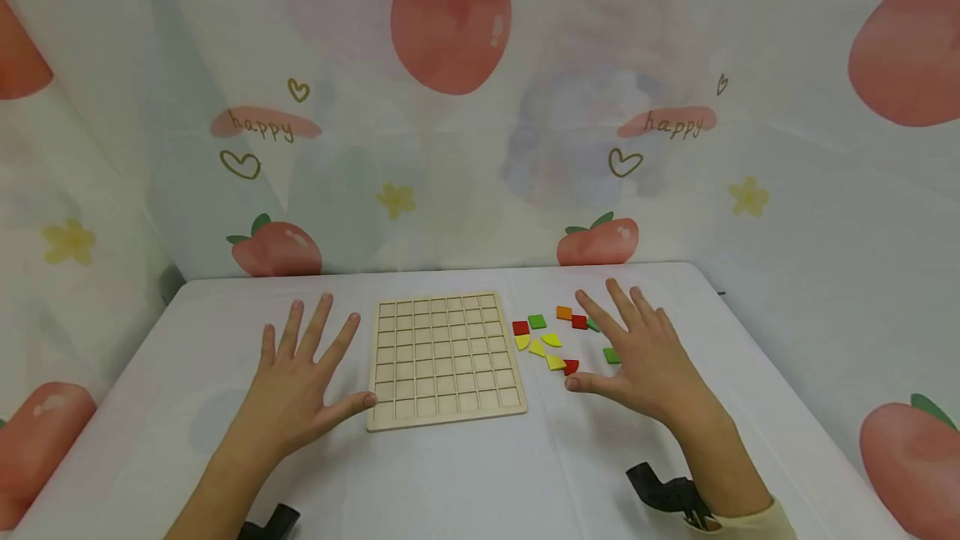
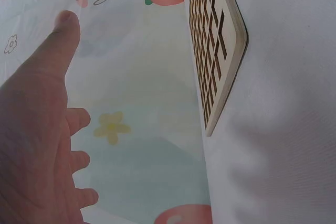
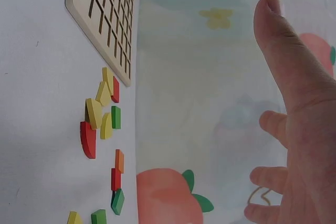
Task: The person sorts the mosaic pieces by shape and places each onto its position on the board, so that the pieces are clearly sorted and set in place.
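A square wooden grid board [image 1: 447, 362] lies flat on the white table, its cells bare. My left hand [image 1: 296, 386] is spread over the table at the board's left, its thumb tip overlapping the board's edge in the head view. To the right of the board my right hand [image 1: 637, 357] is held with fingers spread, holding nothing. Small flat colored pieces lie between the board and that hand: a green piece [image 1: 537, 321], an orange one [image 1: 564, 312], a red one [image 1: 521, 327] and several yellow ones, such as this yellow piece [image 1: 551, 340]. The right hand partly hides some of them.
The white table [image 1: 420, 482] ends at a hanging cloth backdrop [image 1: 465, 173] printed with fruit, flowers and the word "happy". Cloth also hangs at both sides. A black wrist mount [image 1: 663, 490] sits at my right wrist, another black mount [image 1: 272, 522] at the left.
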Demonstrator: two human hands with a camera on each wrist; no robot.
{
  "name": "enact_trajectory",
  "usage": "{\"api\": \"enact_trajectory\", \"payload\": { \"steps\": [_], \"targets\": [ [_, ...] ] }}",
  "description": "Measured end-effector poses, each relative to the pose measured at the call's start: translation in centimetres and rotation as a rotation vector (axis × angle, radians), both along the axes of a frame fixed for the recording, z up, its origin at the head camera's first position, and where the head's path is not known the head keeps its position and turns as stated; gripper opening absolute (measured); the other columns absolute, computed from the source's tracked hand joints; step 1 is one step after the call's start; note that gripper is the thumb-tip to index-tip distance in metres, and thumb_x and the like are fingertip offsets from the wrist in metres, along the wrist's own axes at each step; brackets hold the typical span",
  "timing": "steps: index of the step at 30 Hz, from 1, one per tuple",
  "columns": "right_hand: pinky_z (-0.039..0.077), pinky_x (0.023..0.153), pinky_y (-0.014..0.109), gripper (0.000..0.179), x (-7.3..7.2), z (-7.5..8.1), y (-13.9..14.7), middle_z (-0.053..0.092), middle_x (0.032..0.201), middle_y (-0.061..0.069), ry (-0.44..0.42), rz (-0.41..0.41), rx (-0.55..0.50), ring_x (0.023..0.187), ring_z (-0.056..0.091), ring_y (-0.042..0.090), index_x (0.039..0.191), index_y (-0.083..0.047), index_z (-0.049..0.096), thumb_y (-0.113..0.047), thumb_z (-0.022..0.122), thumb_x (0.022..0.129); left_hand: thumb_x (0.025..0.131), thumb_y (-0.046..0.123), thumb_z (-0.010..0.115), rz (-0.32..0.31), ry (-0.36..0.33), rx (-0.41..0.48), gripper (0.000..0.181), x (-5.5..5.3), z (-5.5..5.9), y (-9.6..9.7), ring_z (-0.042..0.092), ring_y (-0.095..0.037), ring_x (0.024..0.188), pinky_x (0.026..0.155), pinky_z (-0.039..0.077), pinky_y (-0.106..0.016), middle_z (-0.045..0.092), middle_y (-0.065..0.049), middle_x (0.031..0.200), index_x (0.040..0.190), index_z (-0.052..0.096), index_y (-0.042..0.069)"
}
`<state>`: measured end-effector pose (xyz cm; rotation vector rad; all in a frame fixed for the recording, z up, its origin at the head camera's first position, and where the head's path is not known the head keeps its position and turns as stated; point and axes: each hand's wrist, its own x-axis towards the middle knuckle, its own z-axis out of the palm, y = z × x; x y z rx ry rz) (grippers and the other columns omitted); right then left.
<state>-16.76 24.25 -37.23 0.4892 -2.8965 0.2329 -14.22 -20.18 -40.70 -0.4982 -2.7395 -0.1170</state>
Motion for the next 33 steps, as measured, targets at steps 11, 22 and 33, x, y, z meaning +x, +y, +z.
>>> {"api": "enact_trajectory", "payload": {
  "steps": [11, 22, 33],
  "targets": [
    [0.023, 0.111, 0.071, 0.111, -1.3, 0.3, 0.3, 0.024, 0.163, 0.019, 0.043, 0.018, -0.049, 0.145, 0.024, 0.051, 0.159, -0.031, 0.025, -0.071, 0.076, 0.070, 0.082, 0.079, 0.056, -0.041, -0.077, 0.038, 0.102, -0.5, -0.2, 0.5, 0.006, -0.046, 0.152, 0.110, 0.018, -0.074, 0.009, -0.012, 0.168, 0.161, 0.020, 0.025],
    [0.039, 0.099, 0.071, 0.107, -3.0, -0.1, 0.0, 0.024, 0.164, 0.013, -0.003, 0.001, -0.175, 0.143, 0.031, 0.044, 0.160, -0.032, 0.021, -0.073, 0.071, 0.075, 0.084, 0.077, 0.056, -0.089, -0.218, 0.101, 0.100, -1.2, -1.9, 0.8, 0.027, -0.047, 0.146, 0.108, 0.029, -0.071, 0.023, -0.014, 0.164, 0.161, 0.020, 0.024],
    [0.036, 0.104, 0.069, 0.105, -5.1, 0.3, -1.0, 0.029, 0.163, 0.007, -0.028, 0.014, -0.302, 0.145, 0.030, 0.039, 0.159, -0.023, 0.025, -0.073, 0.068, 0.078, 0.081, 0.076, 0.060, -0.086, -0.291, 0.119, 0.100, -0.9, -3.3, 1.0, 0.027, -0.049, 0.146, 0.106, 0.030, -0.073, 0.027, -0.015, 0.163, 0.158, 0.031, 0.019]
  ]
}}
